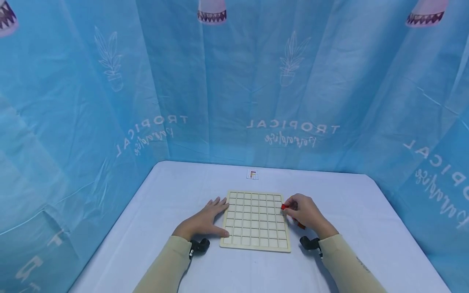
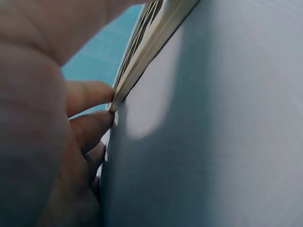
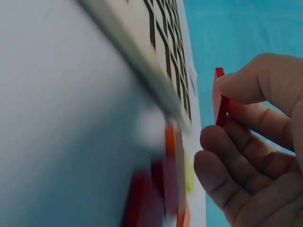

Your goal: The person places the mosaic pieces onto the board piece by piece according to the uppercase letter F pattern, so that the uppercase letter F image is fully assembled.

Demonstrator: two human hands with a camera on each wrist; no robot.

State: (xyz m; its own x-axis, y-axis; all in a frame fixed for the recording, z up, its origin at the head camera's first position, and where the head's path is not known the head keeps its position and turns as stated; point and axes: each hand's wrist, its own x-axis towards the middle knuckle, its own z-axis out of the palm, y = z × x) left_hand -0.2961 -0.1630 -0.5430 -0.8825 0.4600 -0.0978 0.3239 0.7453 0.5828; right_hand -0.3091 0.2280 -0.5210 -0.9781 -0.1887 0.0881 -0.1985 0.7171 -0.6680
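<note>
Barely begun, it seems — no square of the board (image 1: 255,221) is filled. At its two o'clock, a red tile (image 1: 283,206) is pinched by the right hand (image 1: 305,212); at nine, its edge is touched by the spread left hand (image 1: 205,220); loose tiles (image 1: 301,226) are left at three.

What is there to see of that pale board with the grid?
The board is pale, thin and roughly square, wooden by its look, with a narrow rim around rows of square cells marked off by darker lines. It lies flat on the white-covered table, in front of the person. The left hand touches its left edge. By its right edge, the right hand holds a red piece; whether either touches the board is hard to tell.
</note>
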